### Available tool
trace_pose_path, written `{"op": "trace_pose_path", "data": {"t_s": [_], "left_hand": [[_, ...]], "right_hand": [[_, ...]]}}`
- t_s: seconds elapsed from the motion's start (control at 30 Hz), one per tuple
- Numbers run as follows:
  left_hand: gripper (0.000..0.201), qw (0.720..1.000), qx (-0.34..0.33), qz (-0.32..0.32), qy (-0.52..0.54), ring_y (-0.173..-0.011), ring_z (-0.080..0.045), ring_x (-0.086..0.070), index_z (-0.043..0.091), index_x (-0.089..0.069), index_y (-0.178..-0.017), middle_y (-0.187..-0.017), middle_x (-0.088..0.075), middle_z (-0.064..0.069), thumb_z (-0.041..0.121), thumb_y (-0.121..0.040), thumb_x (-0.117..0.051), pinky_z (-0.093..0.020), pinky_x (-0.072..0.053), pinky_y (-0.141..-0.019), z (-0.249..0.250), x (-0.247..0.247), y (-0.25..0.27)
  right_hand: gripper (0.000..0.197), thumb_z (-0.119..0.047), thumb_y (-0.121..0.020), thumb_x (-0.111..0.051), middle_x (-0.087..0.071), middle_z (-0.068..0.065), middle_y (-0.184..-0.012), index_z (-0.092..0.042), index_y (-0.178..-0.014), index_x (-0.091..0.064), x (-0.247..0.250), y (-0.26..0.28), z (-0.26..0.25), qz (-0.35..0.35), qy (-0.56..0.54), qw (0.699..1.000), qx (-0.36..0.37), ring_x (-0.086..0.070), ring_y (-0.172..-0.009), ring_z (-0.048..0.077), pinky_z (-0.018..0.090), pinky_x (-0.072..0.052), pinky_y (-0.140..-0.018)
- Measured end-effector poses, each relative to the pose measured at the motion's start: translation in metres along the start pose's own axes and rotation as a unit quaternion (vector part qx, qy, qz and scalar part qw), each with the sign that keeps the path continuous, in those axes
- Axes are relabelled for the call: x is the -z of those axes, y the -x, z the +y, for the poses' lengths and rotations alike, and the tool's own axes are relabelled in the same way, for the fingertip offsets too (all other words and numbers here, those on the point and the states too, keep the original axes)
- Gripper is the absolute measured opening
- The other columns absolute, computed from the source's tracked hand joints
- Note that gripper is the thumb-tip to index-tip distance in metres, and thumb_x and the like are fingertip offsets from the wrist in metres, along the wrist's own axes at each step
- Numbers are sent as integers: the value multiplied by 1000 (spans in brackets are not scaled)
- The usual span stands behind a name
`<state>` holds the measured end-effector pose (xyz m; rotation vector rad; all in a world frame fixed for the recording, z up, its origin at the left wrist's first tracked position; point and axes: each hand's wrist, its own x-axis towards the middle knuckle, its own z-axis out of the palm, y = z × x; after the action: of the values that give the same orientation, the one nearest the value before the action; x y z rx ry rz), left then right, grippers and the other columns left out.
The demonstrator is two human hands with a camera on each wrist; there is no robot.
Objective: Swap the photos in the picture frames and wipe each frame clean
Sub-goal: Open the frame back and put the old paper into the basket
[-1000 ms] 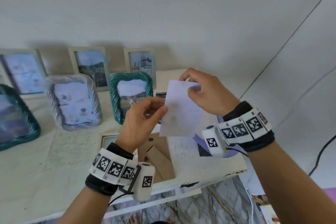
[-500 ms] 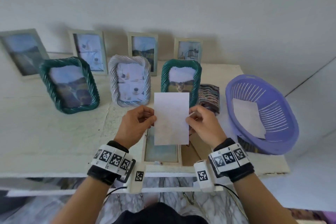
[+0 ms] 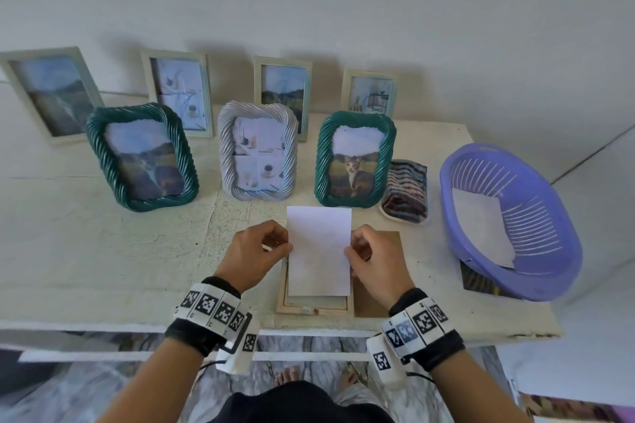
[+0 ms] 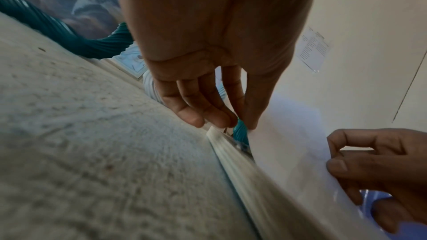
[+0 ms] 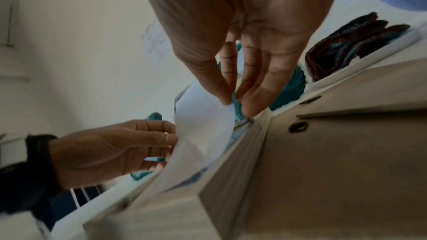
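Note:
A white photo, blank back up, hangs just above an open pale frame lying face down near the table's front edge. My left hand pinches the photo's left edge. My right hand pinches the right edge. The frame's brown backing board lies beside it on the right. Behind stand a teal rope frame with a cat photo, a silver rope frame and another teal frame.
Several pale flat frames lean against the wall at the back. A folded striped cloth on a small tray sits right of the cat frame. A purple basket at the right table end holds a white sheet.
The view has swung left from the table's right corner to its middle. Both hands carried the photo down over the open frame; it hangs lower and squarer than half a second ago.

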<state>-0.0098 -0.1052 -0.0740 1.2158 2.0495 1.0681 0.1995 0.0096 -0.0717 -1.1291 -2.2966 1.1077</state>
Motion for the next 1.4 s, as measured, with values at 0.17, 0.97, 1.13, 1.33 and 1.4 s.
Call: {"op": "trace_pose_path", "data": {"t_s": [0.17, 0.97, 1.13, 1.33, 1.4], "left_hand": [[9, 999, -9, -25, -34, -77, -2, -64, 19, -65, -84, -89, -66, 4, 16, -83, -74, -7, -46, -68, -8, -2, -2], [49, 967, 7, -113, -226, -88, -18, -61, 27, -35, -126, -100, -61, 4, 38, -87, -63, -36, -51, -81, 1, -9, 0], [43, 968, -34, -139, -204, -88, -13, -60, 28, -41, -131, -103, -57, 5, 35, -92, -58, -34, -50, -84, -4, -3, 5], [32, 982, -57, -123, -134, -82, -3, -58, 26, -61, -122, -96, -60, 8, 25, -90, -65, -31, -52, -81, -17, 5, 10], [32, 986, -53, -110, -116, -80, -2, -59, 23, -63, -120, -95, -62, 8, 22, -89, -67, -26, -53, -79, -18, 5, 14]], "right_hand": [[13, -27, -93, -57, -53, -6, -73, -25, -86, -47, -6, 3, 7, -19, 82, 996, 2, -52, -67, 12, 27, -45, -61], [72, -34, -96, -49, -54, -4, -106, -32, -152, -4, -9, 12, -10, -64, 232, 970, -41, -53, -75, 8, 27, -51, -73], [47, -30, -97, -46, -46, 2, -129, -29, -144, -40, -10, 12, -10, -96, 227, 968, -47, -58, -89, 15, 29, -51, -82], [44, -30, -96, -48, -50, 2, -119, -26, -140, -44, -11, 12, -6, -79, 171, 981, -39, -56, -83, 13, 31, -50, -81], [41, -31, -94, -51, -54, 1, -113, -24, -135, -48, -6, 15, -7, -30, 164, 986, -22, -54, -84, 13, 29, -48, -75]]}}
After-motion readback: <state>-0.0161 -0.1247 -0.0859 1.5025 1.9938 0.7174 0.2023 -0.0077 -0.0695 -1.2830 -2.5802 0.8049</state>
